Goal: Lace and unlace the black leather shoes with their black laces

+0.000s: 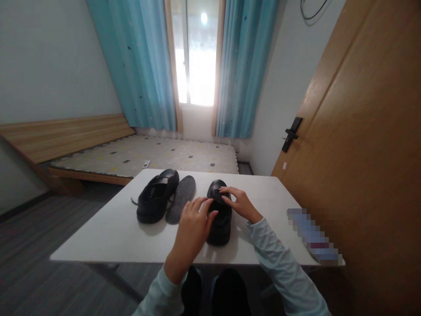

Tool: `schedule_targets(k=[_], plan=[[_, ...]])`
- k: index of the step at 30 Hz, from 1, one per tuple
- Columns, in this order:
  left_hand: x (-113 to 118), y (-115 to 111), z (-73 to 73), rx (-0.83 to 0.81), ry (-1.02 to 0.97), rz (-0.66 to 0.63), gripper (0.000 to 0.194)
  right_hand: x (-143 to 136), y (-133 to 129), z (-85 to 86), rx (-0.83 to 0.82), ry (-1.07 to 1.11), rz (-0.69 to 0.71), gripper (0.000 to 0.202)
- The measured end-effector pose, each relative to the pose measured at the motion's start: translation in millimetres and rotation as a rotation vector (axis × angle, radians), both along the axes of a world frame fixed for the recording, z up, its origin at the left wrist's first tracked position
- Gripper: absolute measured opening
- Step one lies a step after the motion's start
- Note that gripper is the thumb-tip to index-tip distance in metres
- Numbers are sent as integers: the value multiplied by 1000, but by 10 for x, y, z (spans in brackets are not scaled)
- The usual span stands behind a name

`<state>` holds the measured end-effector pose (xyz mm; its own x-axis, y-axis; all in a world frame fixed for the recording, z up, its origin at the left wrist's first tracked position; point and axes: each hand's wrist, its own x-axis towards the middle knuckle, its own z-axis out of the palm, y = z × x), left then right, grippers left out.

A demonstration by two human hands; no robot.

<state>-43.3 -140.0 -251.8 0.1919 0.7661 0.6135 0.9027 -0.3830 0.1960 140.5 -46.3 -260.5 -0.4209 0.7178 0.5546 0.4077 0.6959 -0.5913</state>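
A black shoe point(219, 235) stands on the white table point(115, 237) in front of me, its toe facing the window. My left hand point(192, 226) is at the left side of its opening, fingers curled and the thumb near the collar. With bent fingers and thumb, my right hand point(242, 204) grips the shoe's tongue area from the right. The laces are too dark to make out. Left of my hands lies a grey insole point(182, 197), flat on the table. Beside it sits a second black shoe point(153, 199), with a lace end sticking out at its left.
A blurred-out flat item point(312, 237) lies along the table's right edge. Close by on the right is a wooden door point(362, 131) with a black handle. Behind the table are a bed point(164, 151) holding a small white object point(146, 164), and blue curtains point(148, 66).
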Motion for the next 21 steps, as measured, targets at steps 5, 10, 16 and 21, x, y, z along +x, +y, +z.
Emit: schedule_targets(k=[5,10,16,21], plan=[[308,-210,-16,-43,50,-85,50,11,19,-15,11,20,-23,19],[479,-229,-214,-54,188,37,52,19,29,-4,20,33,-35,19],[466,-214,-154,-186,149,3,55,20,24,31,24,77,-79,22],[361,-186,-74,-263,32,-28,54,43,57,13,17,134,-155,26]])
